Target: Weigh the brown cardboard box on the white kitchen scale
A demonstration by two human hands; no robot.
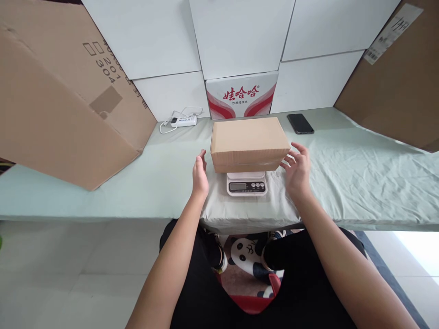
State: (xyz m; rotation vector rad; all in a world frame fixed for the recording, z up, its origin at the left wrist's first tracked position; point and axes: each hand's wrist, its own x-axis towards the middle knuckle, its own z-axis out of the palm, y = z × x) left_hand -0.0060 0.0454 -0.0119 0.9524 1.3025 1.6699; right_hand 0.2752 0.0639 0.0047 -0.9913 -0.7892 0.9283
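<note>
A closed brown cardboard box (249, 137) rests on a white kitchen scale (247, 187), whose front with the small display and buttons shows below it. The scale's weighing plate is mostly hidden under the box. To the left of the box is my left hand (200, 176), open and a little apart from its side, with nothing in it. My right hand (297, 170) is at the box's right front corner, its fingers spread and curved; whether the fingertips touch the cardboard I cannot tell.
Behind the box stands a white and red carton (243, 96) against white panels. A black phone (300, 124) lies at back right, a white power strip (184, 121) with cable at back left. Large cardboard sheets (68, 100) flank the cloth-covered table (137, 201).
</note>
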